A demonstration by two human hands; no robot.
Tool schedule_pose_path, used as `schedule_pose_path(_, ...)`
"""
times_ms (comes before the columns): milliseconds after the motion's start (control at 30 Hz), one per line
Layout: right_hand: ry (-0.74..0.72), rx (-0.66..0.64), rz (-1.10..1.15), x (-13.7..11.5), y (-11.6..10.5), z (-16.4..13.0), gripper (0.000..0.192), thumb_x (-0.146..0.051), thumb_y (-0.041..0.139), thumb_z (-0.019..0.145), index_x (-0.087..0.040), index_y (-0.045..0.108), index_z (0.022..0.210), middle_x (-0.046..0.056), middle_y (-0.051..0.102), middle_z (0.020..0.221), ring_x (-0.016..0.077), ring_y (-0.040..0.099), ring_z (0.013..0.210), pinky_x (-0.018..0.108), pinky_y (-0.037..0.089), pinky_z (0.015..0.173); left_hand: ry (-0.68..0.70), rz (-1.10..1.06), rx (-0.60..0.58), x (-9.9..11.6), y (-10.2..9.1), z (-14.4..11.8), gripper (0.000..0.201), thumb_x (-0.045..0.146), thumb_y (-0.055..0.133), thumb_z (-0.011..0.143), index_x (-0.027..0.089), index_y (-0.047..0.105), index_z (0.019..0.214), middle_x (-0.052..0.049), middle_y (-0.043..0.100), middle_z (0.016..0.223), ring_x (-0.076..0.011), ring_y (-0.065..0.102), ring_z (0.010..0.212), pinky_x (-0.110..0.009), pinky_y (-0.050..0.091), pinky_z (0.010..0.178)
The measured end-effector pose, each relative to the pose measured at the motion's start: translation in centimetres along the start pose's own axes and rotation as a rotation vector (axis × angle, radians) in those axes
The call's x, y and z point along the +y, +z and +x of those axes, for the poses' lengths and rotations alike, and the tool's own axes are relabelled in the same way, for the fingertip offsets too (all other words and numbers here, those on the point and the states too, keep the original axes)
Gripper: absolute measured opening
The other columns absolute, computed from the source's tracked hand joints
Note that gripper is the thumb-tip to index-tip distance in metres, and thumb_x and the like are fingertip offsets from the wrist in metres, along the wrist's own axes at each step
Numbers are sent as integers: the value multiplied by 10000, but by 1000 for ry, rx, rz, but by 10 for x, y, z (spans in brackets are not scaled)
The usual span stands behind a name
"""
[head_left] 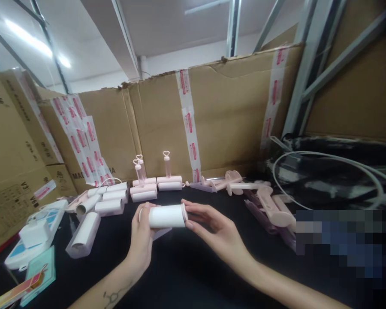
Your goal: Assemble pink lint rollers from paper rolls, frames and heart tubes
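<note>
Head view, near to far: both forearms come in from the lower edge of the frame, meeting at centre over the black bench (186,274). Left hand (141,240) wraps the left end of a white roller (166,216), fingers curled round it, palm under; right hand (212,229) pinches the right end cap with fingertips, thumb below. Roller is held between both, clear of the bench, long axis running left-right across the frame, roughly level. Both hands touch it; neither is free. A pale flat piece pokes out under the roller by the left hand, can't tell what it is. Lower left of the frame: teal card (38,274) and a white-blue flat box (32,236) at the bench edge. Left of the hands, well apart: loose white rolls (83,234) lying at angles. Behind them, mid-frame: stacked pink-white rollers with upright heart-topped handles (166,165). Right of centre: heap of pink handle parts (270,206), lying flat, near the right hand but not touching. Far right: a black bag with a white hoop (334,180); a blurred patch lower right. Back: cardboard wall (228,111) with pink-printed tape. Nothing stands between the hands and the roller.
</note>
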State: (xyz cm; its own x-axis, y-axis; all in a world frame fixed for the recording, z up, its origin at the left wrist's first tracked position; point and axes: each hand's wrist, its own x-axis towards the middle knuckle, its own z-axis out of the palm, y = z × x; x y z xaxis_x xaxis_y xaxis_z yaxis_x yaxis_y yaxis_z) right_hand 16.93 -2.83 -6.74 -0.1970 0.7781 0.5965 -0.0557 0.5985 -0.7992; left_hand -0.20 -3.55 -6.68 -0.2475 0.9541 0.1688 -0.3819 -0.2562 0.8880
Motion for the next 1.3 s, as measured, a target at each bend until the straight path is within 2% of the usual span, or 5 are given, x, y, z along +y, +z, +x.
schedule_pose_path(400, -439, -118, -560, 16, 10, -24, 659, -89, 457, 862, -233, 193, 1449, 60, 263, 1483, 215, 293, 1332, 375, 284, 1091, -310, -299, -18, -6, 10, -23, 298, 364, 503, 864, 131, 562, 1040, -140, 648, 1069, -258, 615, 1008, -361, 524, 828)
schedule_pose_path(700, -667, -25, -580, 3, -7, -7, 517, -78, 559, 807, -216, 440, 1290, 118, 509, 1250, 205, 507, 1157, 345, 468, 947, -210, -150, -141, 12, 0, -9, 266, 374, 547, 820, 204, 503, 1020, -29, 615, 834, -169, 592, 684, -253, 490, 481)
schedule_pose_path(900, -877, 77, -681, 10, -13, -5, 294, -194, 654, 769, -190, 521, 1031, 64, 584, 933, 160, 592, 866, 282, 539, 728, -118, -92, -248, 22, 2, -5, 292, 345, 663, 760, 203, 545, 988, -18, 579, 911, -156, 581, 857, -260, 499, 730)
schedule_pose_path(1133, -1467, -366, -965, 4, -13, -3, 125, -279, 554, 829, -275, 657, 759, -47, 655, 928, 122, 581, 953, 279, 490, 909, -302, -161, -190, 20, 8, -31, 504, 318, 680, 758, 281, 435, 1198, -40, 628, 951, -188, 637, 833, -322, 529, 740)
schedule_pose_path(1300, -914, -4, -1176, -6, -65, 37, 131, -276, 495, 835, -251, 619, 801, 25, 658, 917, 162, 608, 884, 310, 500, 769, -356, -134, -149, 26, 4, -21, 357, 297, 659, 770, 170, 523, 1074, -73, 642, 906, -160, 636, 687, -300, 556, 631)
